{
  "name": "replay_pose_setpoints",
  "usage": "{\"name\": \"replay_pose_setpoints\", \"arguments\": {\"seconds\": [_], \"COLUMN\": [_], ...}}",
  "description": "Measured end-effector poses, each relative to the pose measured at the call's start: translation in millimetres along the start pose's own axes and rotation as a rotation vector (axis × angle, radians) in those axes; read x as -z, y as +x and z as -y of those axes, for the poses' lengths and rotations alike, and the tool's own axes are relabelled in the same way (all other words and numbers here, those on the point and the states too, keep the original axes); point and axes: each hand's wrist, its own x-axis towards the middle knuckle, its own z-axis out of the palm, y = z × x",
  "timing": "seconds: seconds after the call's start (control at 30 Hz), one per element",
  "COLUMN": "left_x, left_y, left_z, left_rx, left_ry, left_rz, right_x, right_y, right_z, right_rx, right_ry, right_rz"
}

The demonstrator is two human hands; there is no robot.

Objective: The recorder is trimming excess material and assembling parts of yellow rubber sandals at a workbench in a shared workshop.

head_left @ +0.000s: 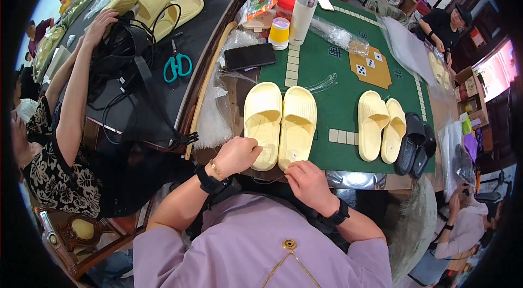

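A pair of pale yellow slippers lies side by side in front of me, the left slipper (263,119) touching the right slipper (297,124), toes pointing away. My left hand (238,155) is closed in a fist at the left slipper's heel; whatever its fingers hold is hidden. Just below the right slipper's heel, my right hand (309,183) pinches a thin strand (267,182) that hangs toward my lap. Similar clear thin strands (325,83) lie loose beyond the slippers. A thicker white bundle of strands (213,124) rests at the table's left edge.
To the right sit another yellow pair (372,124) and black slippers (411,144). A phone (250,57), paper cups (279,34) and a tall flask (303,16) stand farther back. At left, a person's arm (76,92) reaches over a black table with teal scissors (177,66).
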Motion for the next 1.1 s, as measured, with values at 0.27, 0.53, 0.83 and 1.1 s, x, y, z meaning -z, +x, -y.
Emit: {"name": "replay_pose_setpoints", "arguments": {"seconds": [0.27,0.53,0.83,1.1], "left_x": [-3,1,18,-11], "left_y": [18,23,42,29], "left_z": [7,-2,-7,-14], "left_rx": [0.048,0.069,0.118,-0.202], "left_ry": [0.001,-0.038,0.039,0.359], "left_rz": [-0.164,-0.371,-0.385,-0.140], "right_x": [-5,-17,-26,-23], "right_y": [3,43,48,42], "right_z": [-3,-49,-61,-58], "right_rx": [-0.068,-0.074,-0.075,-0.056], "right_ry": [-0.049,-0.203,-0.183,-0.168], "right_rz": [-0.058,-0.146,-0.212,-0.203]}}
